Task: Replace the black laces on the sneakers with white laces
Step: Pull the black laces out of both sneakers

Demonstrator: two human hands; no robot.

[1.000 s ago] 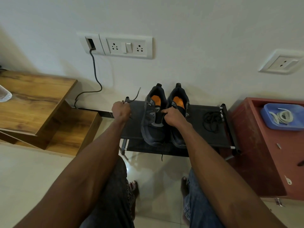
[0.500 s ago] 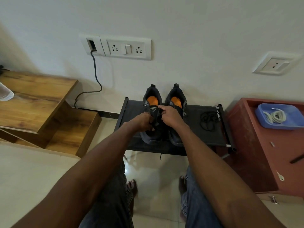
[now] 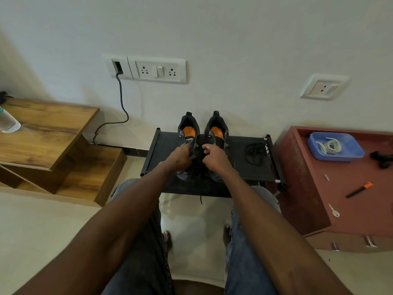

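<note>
Two dark sneakers side by side on a low black rack (image 3: 168, 145), heels to the wall, orange insoles visible: left sneaker (image 3: 188, 135) and right sneaker (image 3: 217, 129). Left hand (image 3: 180, 158) on the tongue area of the left sneaker, fingers curled and bunched at its dark upper, apparently pinching the black lace there, though the lace itself too dark to make out against the shoe. Right hand (image 3: 213, 157) just beside it, over the inner edge of the right sneaker, fingers also curled, thumb and forefinger pressed together; cannot tell what exactly between them. Below both hands, past the toes, one thin black lace end (image 3: 201, 200) hanging down over the front edge of the rack. To the right of the right hand, on the same rack, a loose black lace (image 3: 256, 152) in a small heap, apart from the shoes. Further right, on a red cabinet (image 3: 308, 188), a blue tray (image 3: 353, 152) with the white laces (image 3: 329, 145) coiled inside, well apart from both hands. Near the tray, a black pen with orange cap (image 3: 359, 190) and a small white key (image 3: 334, 210). To the left of the left hand, a wooden shelf unit (image 3: 49, 128) with a plastic bottle (image 3: 8, 123) at its edge. Above the hands, on the wall, a socket panel (image 3: 157, 70) with a dark cable (image 3: 122, 99) running down.
</note>
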